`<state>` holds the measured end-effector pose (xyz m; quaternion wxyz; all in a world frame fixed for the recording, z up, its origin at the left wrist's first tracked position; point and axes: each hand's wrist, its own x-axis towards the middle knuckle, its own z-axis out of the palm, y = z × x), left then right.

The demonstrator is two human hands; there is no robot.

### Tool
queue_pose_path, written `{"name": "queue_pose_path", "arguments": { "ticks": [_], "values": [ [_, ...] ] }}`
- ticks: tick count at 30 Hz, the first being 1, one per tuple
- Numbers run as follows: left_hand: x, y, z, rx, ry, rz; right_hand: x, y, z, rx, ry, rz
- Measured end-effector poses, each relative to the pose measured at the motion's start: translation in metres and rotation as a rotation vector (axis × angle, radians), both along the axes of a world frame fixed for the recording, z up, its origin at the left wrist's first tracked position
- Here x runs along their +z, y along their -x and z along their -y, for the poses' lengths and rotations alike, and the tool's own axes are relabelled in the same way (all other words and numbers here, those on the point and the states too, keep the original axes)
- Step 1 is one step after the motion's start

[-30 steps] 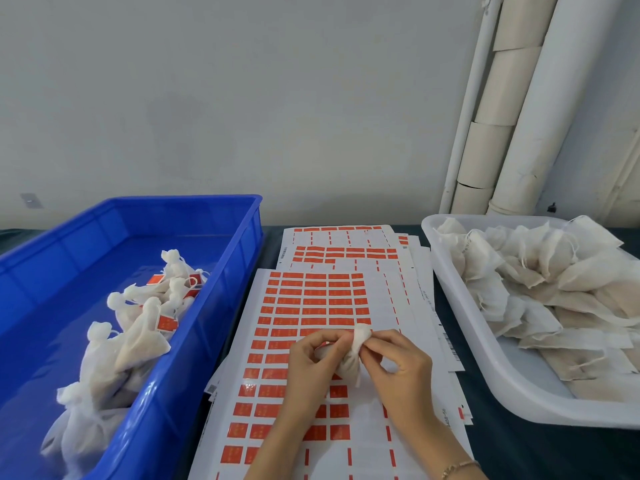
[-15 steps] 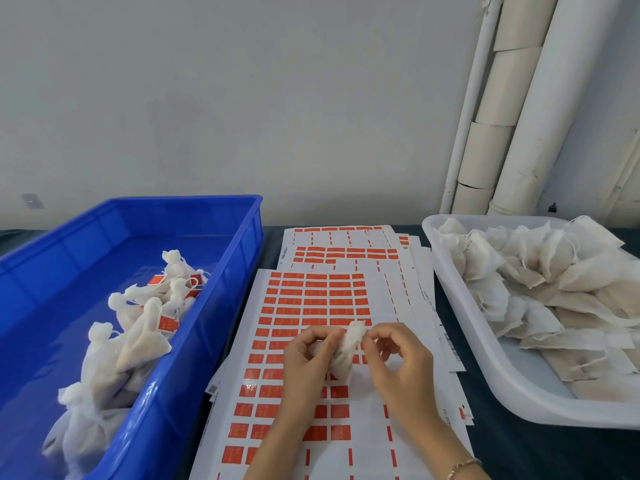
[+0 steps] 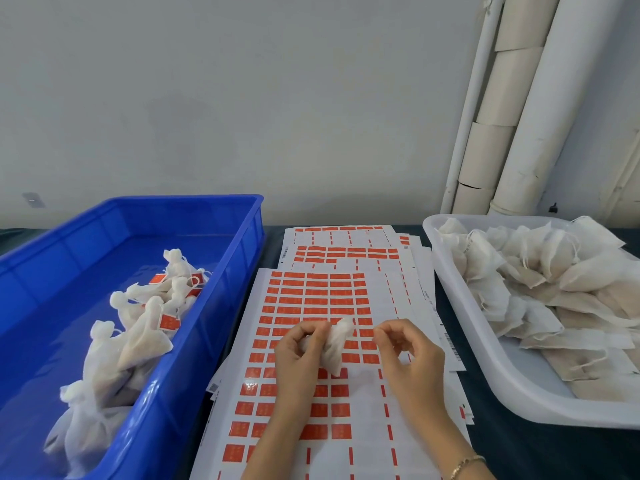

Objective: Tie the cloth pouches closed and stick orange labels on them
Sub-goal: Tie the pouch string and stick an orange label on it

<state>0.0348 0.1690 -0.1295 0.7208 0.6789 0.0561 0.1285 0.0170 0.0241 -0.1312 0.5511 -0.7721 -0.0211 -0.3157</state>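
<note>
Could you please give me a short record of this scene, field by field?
Left hand: grips a cloth pouch over the label sheets
Right hand: fingers curled beside the pouch; no string can be made out
Blue crate: tied pouches bearing orange labels
White tray: pile of unlabelled pouches

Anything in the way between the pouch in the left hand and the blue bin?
No loose object. The pouch, held by the left hand, sits above the label sheets; only the blue bin's own side wall rises between, so it likely needs lifting over the rim.
</note>
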Motion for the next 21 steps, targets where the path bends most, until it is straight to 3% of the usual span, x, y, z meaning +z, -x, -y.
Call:
{"name": "queue_pose_path", "arguments": {
  "ticks": [6, 16, 21],
  "values": [
    [-0.001, 0.001, -0.001, -0.018, -0.047, 0.047, 0.004, 0.000, 0.005, -0.080, -0.036, 0.050],
    [0.004, 0.011, 0.008, -0.451, -0.217, 0.183, 0.007, 0.003, 0.003, -0.001, -0.071, 0.026],
    [0.002, 0.010, 0.007, -0.372, -0.244, 0.205, 0.006, 0.002, 0.003, -0.009, -0.047, 0.016]
  ]
}}
